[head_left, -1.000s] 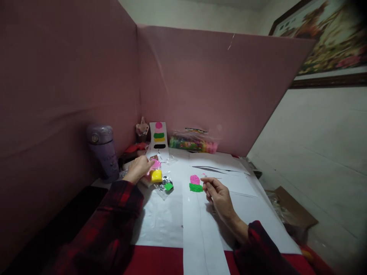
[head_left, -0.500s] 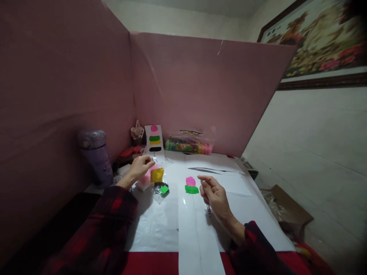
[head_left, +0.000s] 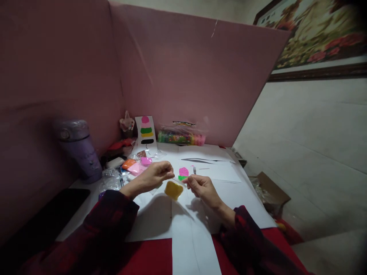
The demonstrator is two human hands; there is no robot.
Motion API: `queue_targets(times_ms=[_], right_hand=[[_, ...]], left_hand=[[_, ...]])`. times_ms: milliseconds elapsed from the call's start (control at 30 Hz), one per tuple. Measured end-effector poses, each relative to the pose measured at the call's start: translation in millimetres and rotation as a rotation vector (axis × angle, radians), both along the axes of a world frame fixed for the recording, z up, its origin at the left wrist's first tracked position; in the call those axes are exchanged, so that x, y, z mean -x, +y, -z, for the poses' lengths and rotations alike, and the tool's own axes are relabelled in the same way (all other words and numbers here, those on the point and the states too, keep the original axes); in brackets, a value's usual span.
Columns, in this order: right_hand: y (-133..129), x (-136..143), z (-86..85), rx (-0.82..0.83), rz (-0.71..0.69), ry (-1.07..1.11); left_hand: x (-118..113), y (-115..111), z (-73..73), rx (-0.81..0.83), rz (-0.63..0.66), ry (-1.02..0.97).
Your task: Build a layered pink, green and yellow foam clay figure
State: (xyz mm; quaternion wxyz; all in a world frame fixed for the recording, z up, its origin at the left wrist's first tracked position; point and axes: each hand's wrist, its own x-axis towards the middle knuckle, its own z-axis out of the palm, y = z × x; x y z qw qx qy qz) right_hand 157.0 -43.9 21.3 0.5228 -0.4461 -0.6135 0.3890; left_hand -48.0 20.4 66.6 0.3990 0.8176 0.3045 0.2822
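Between my two hands hangs a clear packet with a yellow piece [head_left: 173, 190] in it. My left hand [head_left: 162, 172] pinches its upper left edge, and my right hand [head_left: 200, 186] pinches the upper right edge. Beneath lies a long white paper strip [head_left: 195, 244] with a textured pink patch [head_left: 184, 172] and a green patch [head_left: 182, 178] below it, partly covered by my right fingers. A small fork [head_left: 194, 170] lies just beyond my right hand. Packets of pink [head_left: 136, 169] and orange [head_left: 129, 164] material sit left of my left hand.
A purple bottle [head_left: 78, 149] stands at the left. Behind are a card with coloured bands [head_left: 146, 135] and a bag of colourful sticks [head_left: 182, 137] against a pink partition [head_left: 183, 72]. A cardboard box [head_left: 271, 191] is beyond the table's right edge.
The yellow packet has left the pile and is now held between both hands. My left hand moved right, my right hand came closer to it, and the view shifted.
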Motion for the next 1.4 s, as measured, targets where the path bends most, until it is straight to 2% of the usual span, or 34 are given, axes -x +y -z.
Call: queue_targets(times_ms=[100, 400, 633, 800, 900, 1000, 1167, 1300, 1400], right_hand=[[-1, 4, 3.4, 0.103, -0.079, 0.039], [-7, 10, -1.6, 0.203, -0.206, 0.067], [-8, 11, -3.0, 0.294, -0.276, 0.094], [-10, 16, -3.1, 0.315, -0.231, 0.072], [-13, 17, -2.5, 0.245, -0.145, 0.107], [-16, 17, -1.9, 0.069, -0.006, 0.107], [-21, 15, -0.9, -0.196, 0.121, -0.110], [-21, 14, 0.1, -0.280, 0.132, -0.264], [-21, 13, 1.7, -0.335, 0.154, -0.378]], left_hand=[[-5, -6, 1.0, -0.055, 0.013, 0.069], [-6, -2, 13.8, -0.138, 0.054, 0.170], [-8, -6, 13.7, -0.157, 0.064, 0.166], [-14, -11, 13.6, -0.135, 0.051, 0.105], [-16, -13, 13.4, -0.139, -0.086, -0.041], [-18, -19, 12.0, -0.136, -0.209, -0.125], [-23, -33, 14.1, -0.077, -0.034, 0.053], [-24, -33, 19.9, -0.130, 0.056, 0.083], [-24, -30, 24.3, -0.178, 0.069, 0.122]])
